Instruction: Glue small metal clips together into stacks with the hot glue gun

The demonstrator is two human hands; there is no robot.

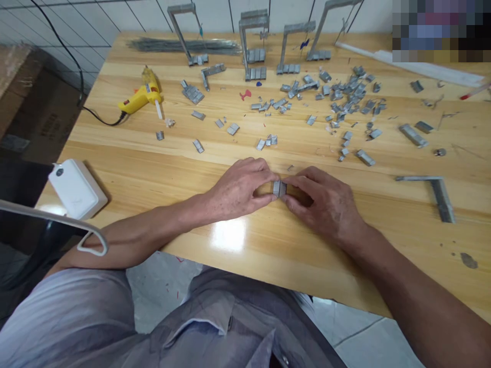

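Two small grey blocks sit side by side between my hands near the table's front. My left hand point(243, 188) pinches the left grey block point(276, 188) between thumb and fingertips. From the other side, the thumb and index finger of my right hand point(326, 202) close on the right grey block point(283, 189). The blocks appear to touch, with a thin dark line between them. Small grey pieces point(271, 140) lie just beyond my hands, and a tiny sliver point(290, 167) is near my right fingertips.
A yellow glue gun point(141, 98) with a cord and a white box point(77, 189) are at the left. Grey frames point(253, 46) stand along the back. Many grey pieces point(355, 92) are scattered behind my right hand. An L-shaped grey piece point(441, 197) lies at the right.
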